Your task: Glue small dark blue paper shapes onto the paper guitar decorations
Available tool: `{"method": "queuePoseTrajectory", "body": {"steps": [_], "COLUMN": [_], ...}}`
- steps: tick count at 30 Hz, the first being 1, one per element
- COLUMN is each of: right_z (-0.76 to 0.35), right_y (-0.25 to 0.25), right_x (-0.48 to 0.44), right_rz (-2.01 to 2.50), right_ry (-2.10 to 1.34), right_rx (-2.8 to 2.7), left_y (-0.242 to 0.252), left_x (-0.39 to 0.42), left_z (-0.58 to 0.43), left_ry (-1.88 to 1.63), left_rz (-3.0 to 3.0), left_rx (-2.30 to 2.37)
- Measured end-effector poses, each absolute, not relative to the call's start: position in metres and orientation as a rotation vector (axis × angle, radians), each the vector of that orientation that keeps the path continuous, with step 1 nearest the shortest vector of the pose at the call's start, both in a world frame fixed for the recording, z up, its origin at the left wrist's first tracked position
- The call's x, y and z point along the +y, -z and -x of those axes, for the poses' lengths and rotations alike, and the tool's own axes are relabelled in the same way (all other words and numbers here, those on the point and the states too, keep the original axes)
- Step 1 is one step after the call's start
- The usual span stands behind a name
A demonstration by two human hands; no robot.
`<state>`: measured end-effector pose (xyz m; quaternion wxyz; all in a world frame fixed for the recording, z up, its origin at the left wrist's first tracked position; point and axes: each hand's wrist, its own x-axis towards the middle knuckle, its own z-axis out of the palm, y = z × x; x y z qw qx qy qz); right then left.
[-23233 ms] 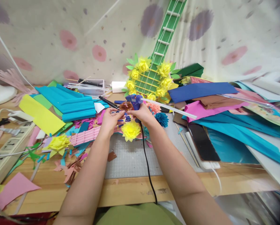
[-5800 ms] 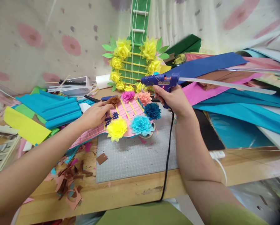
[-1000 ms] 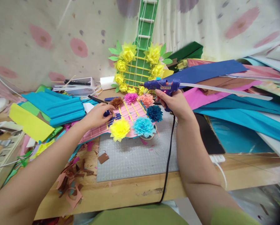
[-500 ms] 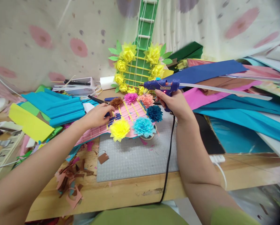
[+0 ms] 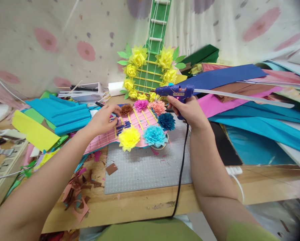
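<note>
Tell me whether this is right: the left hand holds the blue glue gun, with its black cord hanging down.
Wrong hand: the head view shows the right hand holding the blue glue gun. The black cord does hang down.

You can read no words or numbers here; the small pale label (image 5: 178,94) on your blue glue gun (image 5: 168,90) is too tiny to make out.

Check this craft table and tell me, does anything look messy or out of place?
Yes: brown and pink paper scraps litter the wooden tabletop, and one brown square lies alone on the gray cutting mat, like stray offcuts. The pink paper guitar shows no obvious damage.
</note>
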<state>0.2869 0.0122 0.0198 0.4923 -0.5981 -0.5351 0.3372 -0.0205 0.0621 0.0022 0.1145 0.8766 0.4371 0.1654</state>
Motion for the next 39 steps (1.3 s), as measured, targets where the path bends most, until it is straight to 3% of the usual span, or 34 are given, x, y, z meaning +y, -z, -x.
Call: {"method": "queuePoseTrajectory", "body": {"steps": [23,30,35,39], "right_z": [-0.287,-0.284,-0.280,-0.273], "right_y": [-0.010,-0.012,-0.013,-0.013], "right_x": [0.017,0.017,0.015,0.011], "right_rz": [1.427,1.411,1.423,1.369], "right_ry": [-0.808,-0.838,-0.855,-0.951], "right_rx": [-1.321,-1.322,-1.347,-1.525], "left_y": [0.030,0.023,0.017,0.012], "left_x": [0.018,0.015,0.020,0.017], "left_z": [0.003,0.002,-0.005,-0.018], "left_ry": [-0.697,-0.979,-1.359,-1.372], "left_rz": [-2.310,-1.889,-1.430,-1.188], "left_rx": [1.619,1.722,1.496,1.396]}}
